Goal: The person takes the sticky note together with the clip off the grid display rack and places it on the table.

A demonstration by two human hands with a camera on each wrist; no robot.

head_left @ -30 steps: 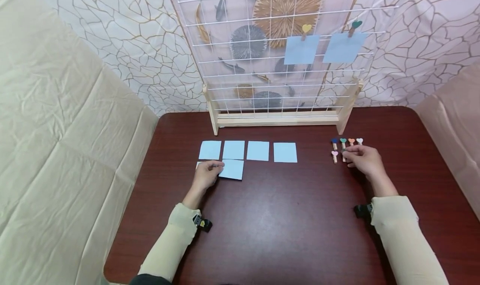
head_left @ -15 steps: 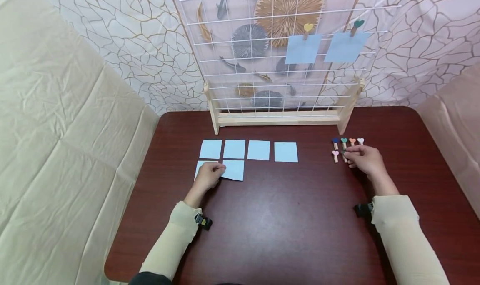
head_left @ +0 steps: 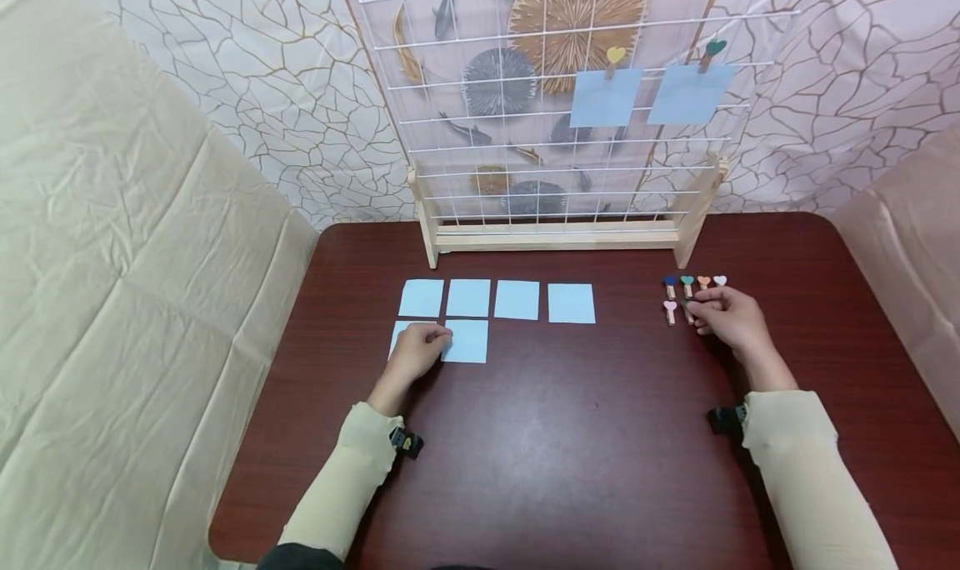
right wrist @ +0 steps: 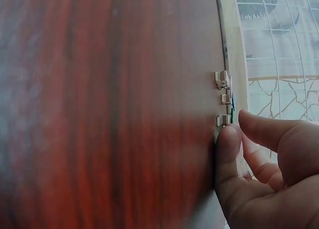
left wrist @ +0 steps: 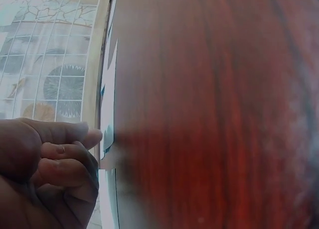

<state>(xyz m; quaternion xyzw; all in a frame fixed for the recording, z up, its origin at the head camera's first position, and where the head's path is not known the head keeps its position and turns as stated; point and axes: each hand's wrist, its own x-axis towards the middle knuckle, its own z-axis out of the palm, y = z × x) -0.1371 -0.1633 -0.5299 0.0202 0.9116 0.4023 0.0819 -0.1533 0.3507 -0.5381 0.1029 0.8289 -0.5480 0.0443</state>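
My left hand is over the lower row of light blue paper squares. Its thumb and index finger pinch the left edge of the second sheet, which lies flat; the first sheet is partly under the hand. In the left wrist view, the fingertips meet right at the paper edge. My right hand hovers by small wooden clothespins with heart tops. Its thumb and index finger bend beside a dark green-heart clothespin, a gap showing between their tips in the right wrist view. Nearby lies a pink-heart clothespin.
Several blue sheets form a row behind the left hand. Blue, green, orange and white heart clothespins line up at right. A white wire grid on a wooden stand carries two clipped sheets.
The second lower sheet, earlier skewed with an edge tilted up, has shifted slightly and now lies flat and square beside its neighbour. My right hand stays by the clothespins.
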